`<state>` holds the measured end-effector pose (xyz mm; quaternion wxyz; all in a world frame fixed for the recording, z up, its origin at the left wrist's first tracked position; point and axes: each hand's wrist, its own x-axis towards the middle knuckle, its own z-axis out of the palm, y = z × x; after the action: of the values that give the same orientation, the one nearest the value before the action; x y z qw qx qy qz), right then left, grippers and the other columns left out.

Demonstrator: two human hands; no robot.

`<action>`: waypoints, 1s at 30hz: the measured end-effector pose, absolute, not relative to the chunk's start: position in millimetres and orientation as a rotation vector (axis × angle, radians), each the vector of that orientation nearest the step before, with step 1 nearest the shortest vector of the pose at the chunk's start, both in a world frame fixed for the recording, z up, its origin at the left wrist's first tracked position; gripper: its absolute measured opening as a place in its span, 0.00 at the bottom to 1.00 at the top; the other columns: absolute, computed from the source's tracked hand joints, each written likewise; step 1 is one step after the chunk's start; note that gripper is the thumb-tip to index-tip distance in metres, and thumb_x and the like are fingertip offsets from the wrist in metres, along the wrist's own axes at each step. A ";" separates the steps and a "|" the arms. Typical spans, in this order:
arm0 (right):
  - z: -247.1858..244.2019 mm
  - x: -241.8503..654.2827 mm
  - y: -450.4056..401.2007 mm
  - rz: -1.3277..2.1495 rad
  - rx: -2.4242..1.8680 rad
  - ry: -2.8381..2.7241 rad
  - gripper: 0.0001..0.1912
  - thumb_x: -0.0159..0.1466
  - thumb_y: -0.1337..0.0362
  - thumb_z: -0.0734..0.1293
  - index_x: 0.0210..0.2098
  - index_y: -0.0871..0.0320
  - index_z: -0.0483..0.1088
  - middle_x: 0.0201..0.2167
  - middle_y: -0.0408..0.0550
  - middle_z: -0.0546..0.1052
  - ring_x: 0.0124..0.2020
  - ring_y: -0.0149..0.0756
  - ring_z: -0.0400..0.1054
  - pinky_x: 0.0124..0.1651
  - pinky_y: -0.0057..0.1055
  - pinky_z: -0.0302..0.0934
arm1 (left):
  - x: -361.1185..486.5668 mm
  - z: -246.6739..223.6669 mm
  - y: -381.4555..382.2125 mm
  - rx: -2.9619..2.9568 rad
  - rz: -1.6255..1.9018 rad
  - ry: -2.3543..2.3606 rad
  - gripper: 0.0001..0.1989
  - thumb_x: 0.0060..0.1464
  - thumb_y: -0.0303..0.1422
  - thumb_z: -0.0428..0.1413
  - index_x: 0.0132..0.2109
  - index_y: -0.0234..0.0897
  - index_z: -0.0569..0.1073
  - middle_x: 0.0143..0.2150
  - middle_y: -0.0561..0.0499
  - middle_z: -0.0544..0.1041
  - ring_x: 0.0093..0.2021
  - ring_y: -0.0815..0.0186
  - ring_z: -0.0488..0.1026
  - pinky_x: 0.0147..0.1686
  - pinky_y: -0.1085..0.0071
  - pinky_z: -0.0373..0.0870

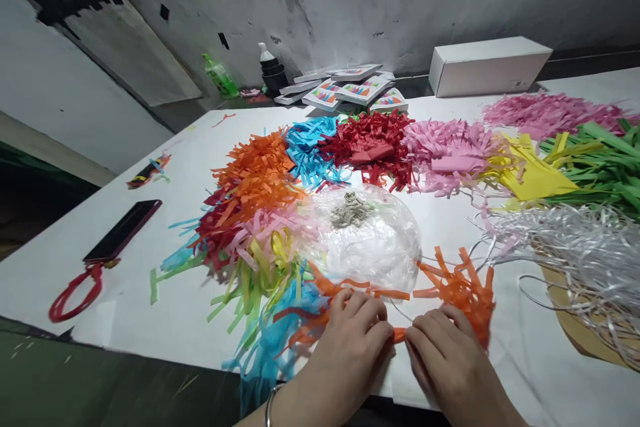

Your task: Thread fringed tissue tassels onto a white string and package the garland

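An orange tissue paper tassel [465, 290] lies across the front of the white table, its fringed ends spreading out on both sides. My left hand [353, 340] grips its narrow middle, fingers closed. Close beside it, my right hand [443, 347] pinches the same middle, with a short orange stretch showing between the hands. A thin white string runs just beyond my fingers. Blue tassel strips [280, 333] lie under and left of my left hand. Behind the hands, a clear plastic bag [375, 247] bears a small heap of greyish twisted pieces [351, 210].
Fringed paper piles in orange [260, 167], blue [313, 147], red [373, 140], pink [445, 147] and green [605, 160] arc behind. White string [585, 247] lies right on brown card. A phone [123, 232] with red strap lies left. Printed packs [350, 87] and a white box [487, 67] line the wall.
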<state>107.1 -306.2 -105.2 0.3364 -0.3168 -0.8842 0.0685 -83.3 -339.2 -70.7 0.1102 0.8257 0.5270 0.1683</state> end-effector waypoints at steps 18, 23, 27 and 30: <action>-110.2 155.1 -310.2 0.214 -0.844 -2.274 0.13 0.70 0.72 0.58 0.42 0.57 0.74 0.39 0.48 0.78 0.45 0.39 0.68 0.61 0.44 0.52 | -85.8 -72.6 -340.4 2.337 0.636 1.489 0.08 0.66 0.26 0.51 0.39 0.38 0.73 0.39 0.51 0.77 0.41 0.60 0.68 0.47 0.57 0.59; -105.4 134.8 -314.6 0.160 -1.117 -2.109 0.13 0.72 0.66 0.58 0.34 0.55 0.72 0.33 0.46 0.77 0.40 0.39 0.70 0.59 0.48 0.51 | -75.5 -70.9 -337.2 2.330 0.488 1.700 0.06 0.60 0.25 0.54 0.34 0.36 0.72 0.38 0.49 0.74 0.41 0.59 0.67 0.48 0.54 0.59; -111.8 130.3 -317.5 0.087 -1.194 -2.128 0.11 0.71 0.67 0.60 0.36 0.56 0.72 0.37 0.47 0.78 0.43 0.41 0.71 0.61 0.50 0.47 | -75.7 -69.6 -333.4 2.453 0.410 1.643 0.05 0.60 0.25 0.57 0.35 0.36 0.72 0.39 0.50 0.75 0.41 0.60 0.67 0.45 0.57 0.58; -119.4 131.9 -319.4 0.087 -0.988 -2.164 0.13 0.71 0.69 0.58 0.40 0.57 0.74 0.38 0.48 0.79 0.43 0.41 0.70 0.60 0.47 0.50 | -76.7 -67.1 -335.2 2.638 0.338 1.473 0.04 0.60 0.27 0.59 0.36 0.36 0.72 0.38 0.52 0.74 0.40 0.61 0.67 0.48 0.55 0.56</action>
<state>131.9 -319.4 -119.4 0.3713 -0.3854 -0.8441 0.0338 -76.7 -335.2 -67.1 0.0504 0.8666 0.4839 0.1111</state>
